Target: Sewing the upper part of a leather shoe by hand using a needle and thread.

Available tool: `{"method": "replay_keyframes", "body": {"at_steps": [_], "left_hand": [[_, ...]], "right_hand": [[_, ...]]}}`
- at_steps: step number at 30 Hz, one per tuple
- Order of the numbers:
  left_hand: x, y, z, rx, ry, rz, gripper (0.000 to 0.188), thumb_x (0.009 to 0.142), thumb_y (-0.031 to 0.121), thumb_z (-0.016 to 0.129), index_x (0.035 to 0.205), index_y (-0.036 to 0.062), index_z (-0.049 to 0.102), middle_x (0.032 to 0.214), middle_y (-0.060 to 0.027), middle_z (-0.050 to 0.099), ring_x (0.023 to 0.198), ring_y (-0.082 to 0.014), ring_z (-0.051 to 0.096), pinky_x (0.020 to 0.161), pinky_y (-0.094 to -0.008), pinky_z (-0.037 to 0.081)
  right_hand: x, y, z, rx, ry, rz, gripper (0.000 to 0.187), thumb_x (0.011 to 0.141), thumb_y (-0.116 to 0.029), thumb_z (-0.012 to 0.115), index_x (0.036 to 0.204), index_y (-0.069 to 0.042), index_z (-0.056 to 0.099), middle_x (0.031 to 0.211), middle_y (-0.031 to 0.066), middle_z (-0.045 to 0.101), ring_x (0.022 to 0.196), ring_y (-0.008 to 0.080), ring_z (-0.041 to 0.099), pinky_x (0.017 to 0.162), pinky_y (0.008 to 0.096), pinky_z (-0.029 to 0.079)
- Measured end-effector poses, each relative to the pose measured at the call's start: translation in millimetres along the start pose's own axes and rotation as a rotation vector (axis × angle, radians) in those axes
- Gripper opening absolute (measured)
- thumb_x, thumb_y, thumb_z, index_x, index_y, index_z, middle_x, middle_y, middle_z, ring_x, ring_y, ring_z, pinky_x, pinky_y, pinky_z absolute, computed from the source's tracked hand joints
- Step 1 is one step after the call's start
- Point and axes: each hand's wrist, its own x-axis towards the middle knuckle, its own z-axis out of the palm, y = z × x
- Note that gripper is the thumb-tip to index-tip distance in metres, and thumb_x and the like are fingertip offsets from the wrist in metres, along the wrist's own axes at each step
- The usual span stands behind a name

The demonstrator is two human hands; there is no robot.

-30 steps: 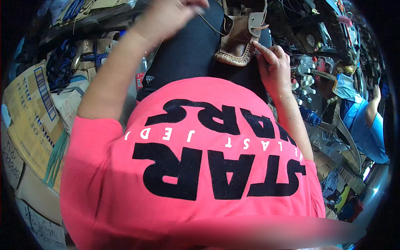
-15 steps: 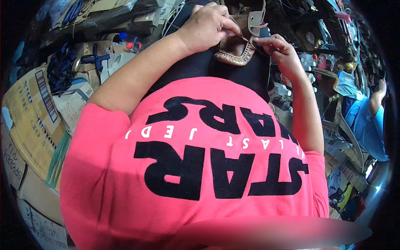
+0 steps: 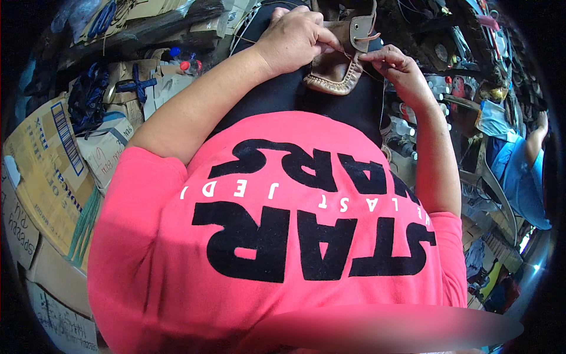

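A brown leather moccasin shoe [image 3: 336,85] lies across my dark-trousered lap at the top of the picture, its toe pointing toward me. Thick stitches run round the toe seam. The shoe's grey-brown side flap [image 3: 359,28] has an eyelet and a short lace through it. Over the shoe's left side, my left hand [image 3: 298,36] pinches a thin brown thread [image 3: 346,53] between thumb and finger. My right hand [image 3: 398,66] is closed at the shoe's right edge, its thumb and forefinger pinched by the seam where the thread runs.
Cardboard boxes [image 3: 44,165] are stacked on the left, near bottles with coloured caps [image 3: 190,66]. Clear plastic bottles [image 3: 401,127] and clutter crowd the right side. Farther right, a person in blue [image 3: 519,171] shows an arm.
My hands stay almost in place at the seam. The thread between them looks shorter and closer to the leather; the view has shifted slightly.
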Motion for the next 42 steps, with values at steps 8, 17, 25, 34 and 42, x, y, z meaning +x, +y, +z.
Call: {"method": "replay_keyframes", "body": {"at_steps": [8, 17, 25, 34, 42], "left_hand": [[13, -8, 3, -0.064, -0.114, 0.003, 0.013, 0.074, 0.019, 0.068, 0.086, 0.0243, 0.072, 0.076, 0.0010, 0.055, 0.087, -0.0178, 0.055, 0.080, -0.0367, 0.034], [16, 6, -10, -0.190, -0.156, 0.042, 0.013, 0.071, 0.019, 0.070, 0.085, 0.0213, 0.072, 0.078, 0.0008, 0.060, 0.089, -0.0183, 0.056, 0.081, -0.0362, 0.040], [2, 11, -4, -0.085, -0.066, -0.253, 0.018, 0.072, 0.028, 0.071, 0.089, 0.0247, 0.072, 0.083, 0.0021, 0.067, 0.089, -0.0188, 0.056, 0.085, -0.0381, 0.034], [26, 14, 8, -0.321, -0.256, -0.317, 0.024, 0.073, 0.028, 0.071, 0.095, 0.0176, 0.070, 0.086, -0.0033, 0.070, 0.087, -0.0171, 0.065, 0.083, -0.0403, 0.033], [14, 8, -17, -0.066, -0.286, -0.181, 0.016, 0.075, 0.032, 0.067, 0.088, 0.0213, 0.070, 0.081, -0.0047, 0.062, 0.090, -0.0232, 0.056, 0.084, -0.0410, 0.036]], "right_hand": [[7, 11, -4, 0.081, -0.043, -0.013, 0.035, 0.082, 0.011, 0.050, 0.104, -0.008, 0.069, 0.105, 0.0022, 0.060, 0.101, 0.0119, 0.056, 0.092, 0.0232, 0.042], [-5, 1, 2, 0.018, 0.005, 0.002, 0.028, 0.082, 0.005, 0.057, 0.105, -0.007, 0.069, 0.097, 0.0000, 0.063, 0.091, 0.0068, 0.056, 0.085, 0.0212, 0.045], [-6, 5, 23, 0.383, 0.148, 0.116, 0.025, 0.083, -0.004, 0.065, 0.109, -0.002, 0.065, 0.095, 0.0028, 0.066, 0.087, 0.0073, 0.058, 0.081, 0.0207, 0.047], [6, -4, 23, 0.168, 0.159, 0.133, 0.015, 0.079, -0.011, 0.072, 0.088, -0.001, 0.067, 0.083, 0.0023, 0.066, 0.077, 0.0078, 0.060, 0.073, 0.0232, 0.048], [-5, 2, 4, 0.204, 0.145, 0.172, 0.016, 0.079, -0.013, 0.072, 0.089, -0.003, 0.066, 0.080, -0.0004, 0.063, 0.078, 0.0065, 0.055, 0.075, 0.0218, 0.043]]}}
